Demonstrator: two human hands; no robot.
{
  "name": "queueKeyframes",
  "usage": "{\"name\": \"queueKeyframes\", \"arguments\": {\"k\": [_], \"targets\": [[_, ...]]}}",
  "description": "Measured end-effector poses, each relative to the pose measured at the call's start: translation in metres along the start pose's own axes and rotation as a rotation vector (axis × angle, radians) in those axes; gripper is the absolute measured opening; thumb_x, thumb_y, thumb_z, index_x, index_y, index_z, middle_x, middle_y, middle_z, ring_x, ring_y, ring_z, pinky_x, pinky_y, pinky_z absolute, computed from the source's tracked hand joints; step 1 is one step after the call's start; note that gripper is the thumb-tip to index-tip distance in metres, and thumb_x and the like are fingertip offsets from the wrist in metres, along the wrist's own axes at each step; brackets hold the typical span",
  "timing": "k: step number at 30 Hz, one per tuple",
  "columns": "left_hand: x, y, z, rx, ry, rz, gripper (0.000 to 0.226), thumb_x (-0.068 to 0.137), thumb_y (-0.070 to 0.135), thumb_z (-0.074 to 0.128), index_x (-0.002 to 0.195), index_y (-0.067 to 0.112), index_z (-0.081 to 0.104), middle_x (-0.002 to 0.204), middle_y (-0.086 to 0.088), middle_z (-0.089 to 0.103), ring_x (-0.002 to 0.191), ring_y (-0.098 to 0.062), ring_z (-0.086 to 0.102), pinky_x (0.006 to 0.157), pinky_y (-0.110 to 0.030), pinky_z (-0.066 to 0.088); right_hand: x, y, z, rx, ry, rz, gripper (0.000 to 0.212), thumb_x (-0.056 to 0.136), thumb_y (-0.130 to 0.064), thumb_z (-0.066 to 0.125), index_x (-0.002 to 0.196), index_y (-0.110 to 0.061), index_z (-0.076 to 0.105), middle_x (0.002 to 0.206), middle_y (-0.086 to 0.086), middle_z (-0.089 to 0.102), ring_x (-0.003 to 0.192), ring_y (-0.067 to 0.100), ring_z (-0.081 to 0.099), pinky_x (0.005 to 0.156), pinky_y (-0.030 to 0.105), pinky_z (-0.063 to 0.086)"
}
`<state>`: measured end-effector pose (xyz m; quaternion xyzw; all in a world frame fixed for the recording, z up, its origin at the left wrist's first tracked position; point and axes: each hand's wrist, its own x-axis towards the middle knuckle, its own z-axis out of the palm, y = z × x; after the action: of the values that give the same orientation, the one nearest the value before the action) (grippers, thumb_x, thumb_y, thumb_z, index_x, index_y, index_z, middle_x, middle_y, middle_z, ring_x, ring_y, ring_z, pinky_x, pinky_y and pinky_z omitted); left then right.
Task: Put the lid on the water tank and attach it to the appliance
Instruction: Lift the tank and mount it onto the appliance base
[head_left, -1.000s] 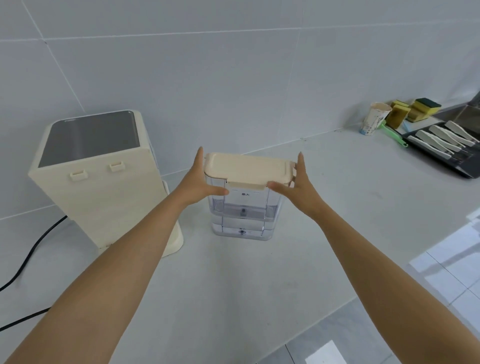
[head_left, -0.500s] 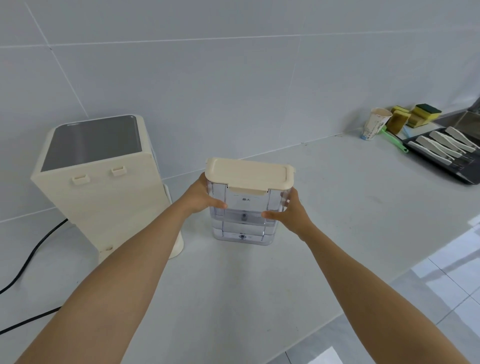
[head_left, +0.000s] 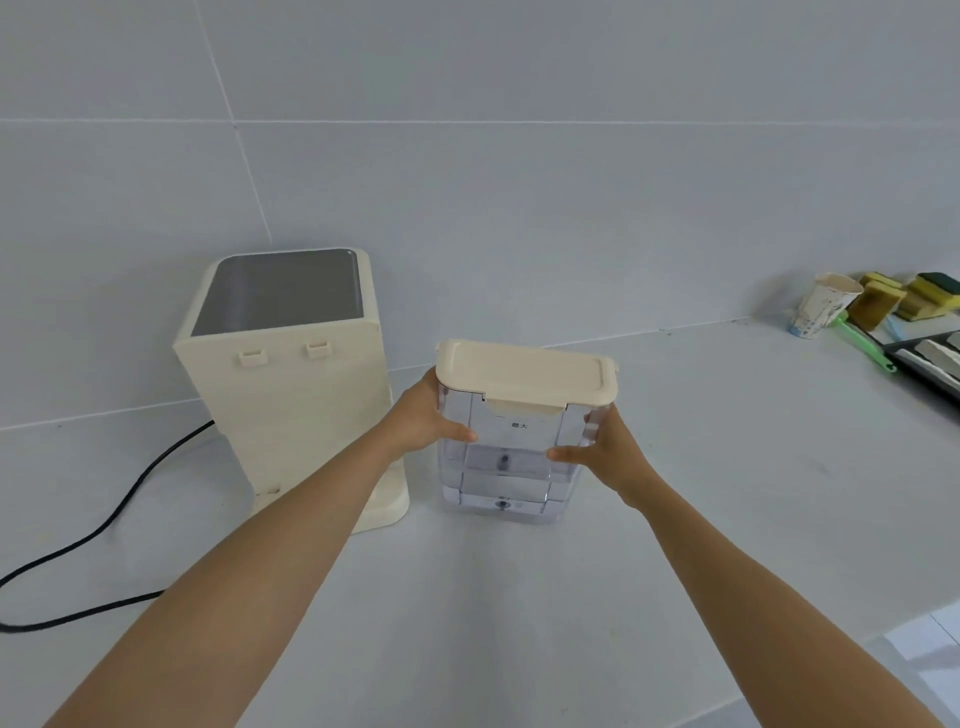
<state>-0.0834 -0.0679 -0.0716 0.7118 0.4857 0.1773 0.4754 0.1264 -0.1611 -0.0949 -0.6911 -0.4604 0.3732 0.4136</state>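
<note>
A clear plastic water tank (head_left: 506, 478) stands on the white counter, capped by a cream lid (head_left: 522, 373) that sits flat on its rim. My left hand (head_left: 423, 415) grips the tank's left side just under the lid. My right hand (head_left: 602, 449) grips its right side a little lower. Left of the tank stands the cream appliance (head_left: 291, 384), its back face with two small clips turned toward me and its low base plate beside the tank.
A black power cord (head_left: 111, 512) runs from the appliance across the counter to the left. At the far right are a paper cup (head_left: 821, 306), yellow-green sponges (head_left: 914, 293), a green-handled brush (head_left: 865, 343) and a dark tray (head_left: 930, 364). The counter's front edge is at lower right.
Both hands slid down from the lid's ends to the tank's clear sides. The lid stays seated on the tank. The view has shifted, so everything sits further right in frame.
</note>
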Motion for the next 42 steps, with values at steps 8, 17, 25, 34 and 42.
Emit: {"name": "queueKeyframes", "arguments": {"k": [8, 17, 25, 34, 42], "targets": [[-0.035, 0.005, -0.046, -0.034, 0.181, -0.040, 0.081, 0.065, 0.003, 0.078, 0.134, 0.007, 0.036, 0.135, -0.016, 0.048, 0.130, -0.028, 0.041, 0.095, -0.026, 0.034, 0.008, -0.046, 0.025, -0.014, -0.121, -0.066, 0.088, 0.065, -0.010, 0.079, 0.137, -0.020, 0.029, 0.117, -0.004, 0.040, 0.113, 0.016, 0.040, 0.090, 0.030, 0.035], [-0.076, 0.002, -0.092, -0.017, 0.336, -0.100, 0.082, 0.063, 0.003, 0.080, 0.133, 0.010, 0.038, 0.116, -0.010, 0.054, 0.116, -0.018, 0.046, 0.088, -0.023, 0.035, 0.018, -0.085, 0.067, -0.010, -0.261, -0.116, 0.088, 0.060, -0.012, 0.082, 0.134, -0.019, 0.035, 0.113, 0.003, 0.044, 0.106, 0.022, 0.047, 0.086, 0.030, 0.038], [-0.107, -0.007, -0.124, -0.055, 0.424, -0.159, 0.079, 0.065, 0.001, 0.078, 0.133, 0.013, 0.040, 0.127, -0.014, 0.053, 0.105, -0.017, 0.047, 0.087, -0.023, 0.036, 0.017, -0.116, 0.107, 0.027, -0.362, -0.175, 0.076, 0.060, -0.003, 0.080, 0.126, -0.019, 0.045, 0.108, -0.005, 0.061, 0.108, 0.019, 0.055, 0.078, 0.021, 0.043], [-0.117, -0.022, -0.141, -0.172, 0.466, -0.199, 0.083, 0.062, -0.005, 0.079, 0.134, 0.012, 0.041, 0.127, 0.002, 0.052, 0.107, -0.008, 0.042, 0.091, -0.024, 0.038, 0.021, -0.132, 0.134, 0.110, -0.422, -0.122, 0.052, 0.066, 0.005, 0.075, 0.099, -0.020, 0.042, 0.080, -0.016, 0.053, 0.074, 0.002, 0.052, 0.073, 0.021, 0.043], [-0.114, -0.032, -0.151, -0.243, 0.494, -0.188, 0.078, 0.061, -0.011, 0.077, 0.128, 0.013, 0.048, 0.109, 0.010, 0.051, 0.107, -0.007, 0.044, 0.087, -0.023, 0.038, 0.025, -0.136, 0.151, 0.132, -0.440, -0.105, 0.055, 0.062, 0.004, 0.077, 0.106, -0.018, 0.052, 0.103, 0.003, 0.062, 0.085, 0.012, 0.059, 0.063, 0.015, 0.043]]}}
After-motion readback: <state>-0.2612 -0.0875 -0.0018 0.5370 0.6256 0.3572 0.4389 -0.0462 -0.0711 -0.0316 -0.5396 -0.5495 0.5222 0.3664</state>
